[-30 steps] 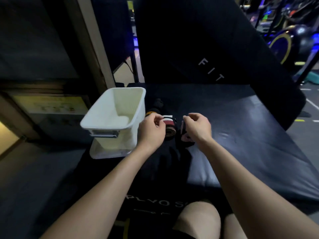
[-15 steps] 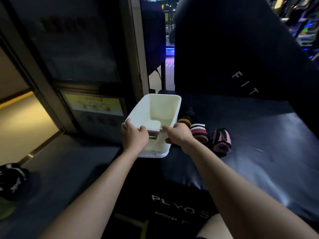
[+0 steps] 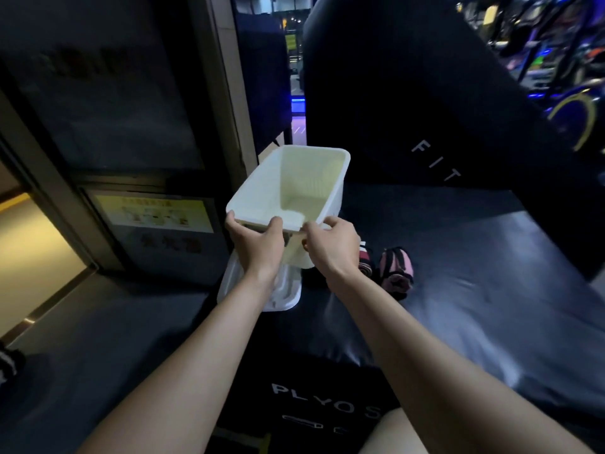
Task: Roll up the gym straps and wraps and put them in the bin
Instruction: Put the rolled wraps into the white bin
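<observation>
Head view: white bin (image 3: 294, 188) gripped at its near rim by both hands and tilted, raised clear of the clear lid (image 3: 281, 294) lying flat beneath on the dark padded mat (image 3: 474, 290). Left hand (image 3: 260, 247) with fingers curled over the near-left corner; right hand (image 3: 330, 247) with fingers curled round the near-right edge. Just right of the right hand, two rolled wraps resting on the mat: a striped roll (image 3: 366, 262), partly hidden, and a pink-and-black roll (image 3: 396, 268) beside it.
</observation>
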